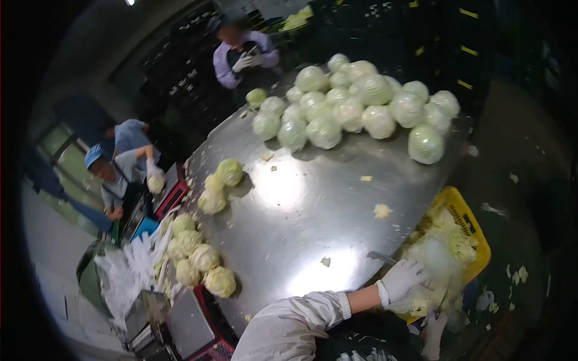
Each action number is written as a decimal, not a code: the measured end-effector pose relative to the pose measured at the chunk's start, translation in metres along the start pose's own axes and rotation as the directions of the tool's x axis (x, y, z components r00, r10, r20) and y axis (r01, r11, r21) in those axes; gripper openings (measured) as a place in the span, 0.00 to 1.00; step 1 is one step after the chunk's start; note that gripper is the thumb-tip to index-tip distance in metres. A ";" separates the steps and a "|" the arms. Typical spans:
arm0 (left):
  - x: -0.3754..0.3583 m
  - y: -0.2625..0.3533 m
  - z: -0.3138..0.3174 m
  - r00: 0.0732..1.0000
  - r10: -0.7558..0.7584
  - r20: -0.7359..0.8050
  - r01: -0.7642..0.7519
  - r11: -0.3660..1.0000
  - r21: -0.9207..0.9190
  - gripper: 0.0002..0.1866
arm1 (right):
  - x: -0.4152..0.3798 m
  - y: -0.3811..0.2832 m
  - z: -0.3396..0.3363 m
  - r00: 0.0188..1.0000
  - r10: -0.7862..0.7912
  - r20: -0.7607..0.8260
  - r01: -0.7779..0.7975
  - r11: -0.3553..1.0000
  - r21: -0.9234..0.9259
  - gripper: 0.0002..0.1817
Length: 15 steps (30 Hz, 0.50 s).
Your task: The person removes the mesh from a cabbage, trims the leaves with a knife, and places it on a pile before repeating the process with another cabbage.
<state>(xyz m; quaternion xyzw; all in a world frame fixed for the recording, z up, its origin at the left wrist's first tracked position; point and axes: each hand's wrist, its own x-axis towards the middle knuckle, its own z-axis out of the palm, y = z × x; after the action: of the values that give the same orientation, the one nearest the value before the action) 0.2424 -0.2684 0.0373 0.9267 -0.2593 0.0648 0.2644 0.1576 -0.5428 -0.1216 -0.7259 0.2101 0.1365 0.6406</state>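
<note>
My left hand (404,280), in a white glove, is above the yellow basket (480,240) at the lower right. Its fingers are curled beside a pale, motion-blurred mass (436,265), so what they hold is unclear. Lower down, my right hand (433,330), also gloved, has closed fingers at the basket's near side; a thin dark shape rises from them, too blurred to name. Cabbage leaves (448,231) fill the basket. A curved grey piece (381,257) juts over the table edge beside my left hand.
Several wrapped cabbages (324,132) cover the far side of the metal table (289,222). Bare cabbages (219,281) sit at its left edge, near a scale (189,322) and white plastic bags (129,265). Co-workers (111,174) stand left, another person (244,54) beyond the table.
</note>
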 end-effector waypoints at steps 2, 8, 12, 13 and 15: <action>-0.047 -0.009 -0.026 0.996 -0.043 -0.082 0.051 0.993 0.102 0.17 | 0.001 -0.029 0.012 0.999 -0.014 0.039 0.016 0.999 -0.045 0.08; -0.179 -0.069 -0.080 0.949 -0.209 -0.234 0.273 0.919 0.286 0.21 | 0.006 -0.044 0.080 0.975 -0.144 0.172 0.168 0.976 -0.140 0.09; -0.253 -0.067 -0.128 0.764 -0.540 -0.353 0.644 0.662 0.383 0.21 | -0.043 -0.103 0.166 0.875 -0.209 0.436 0.289 0.949 -0.125 0.10; -0.275 -0.064 -0.144 0.600 -0.689 -0.407 0.800 0.505 0.324 0.21 | -0.057 -0.108 0.187 0.846 -0.211 0.490 0.292 0.952 -0.094 0.10; -0.329 -0.063 -0.172 0.398 -0.822 -0.407 0.891 0.240 0.386 0.24 | -0.072 -0.118 0.218 0.801 -0.214 0.559 0.316 0.944 -0.091 0.11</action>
<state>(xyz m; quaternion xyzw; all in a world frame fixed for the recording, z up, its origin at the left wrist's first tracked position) -0.0042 0.0138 0.0703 0.9411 0.3361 0.0368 -0.0077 0.1672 -0.3078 -0.0156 -0.7346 -0.0966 0.2628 0.6181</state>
